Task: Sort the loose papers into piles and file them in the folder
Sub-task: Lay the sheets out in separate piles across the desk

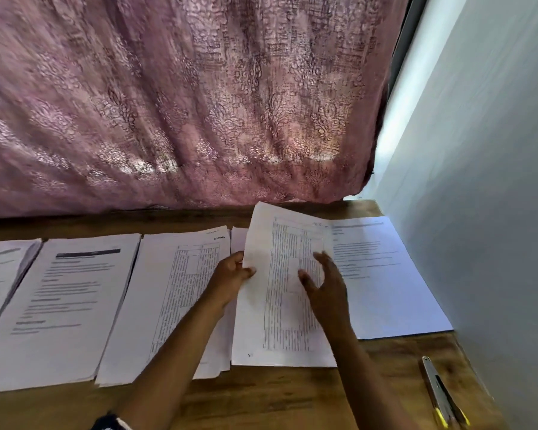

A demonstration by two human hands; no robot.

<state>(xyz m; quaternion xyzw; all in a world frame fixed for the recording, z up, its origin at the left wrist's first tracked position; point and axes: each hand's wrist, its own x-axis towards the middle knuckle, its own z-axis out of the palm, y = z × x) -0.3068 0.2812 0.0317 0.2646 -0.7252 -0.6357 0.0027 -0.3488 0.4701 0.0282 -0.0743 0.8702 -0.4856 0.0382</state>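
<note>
White table-printed sheet (280, 324), top edge curling up, left grip (230, 274) pinching its side, right grip (326, 287) fingers spread apart

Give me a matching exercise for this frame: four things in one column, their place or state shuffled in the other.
1 left hand
2 right hand
3 metal tool
4 curtain

a hangs behind the table
b pinches the edge of the sheet
c spread open over the sheet
d lies on the table, far right

Pairs: 1-b, 2-c, 3-d, 4-a
</note>
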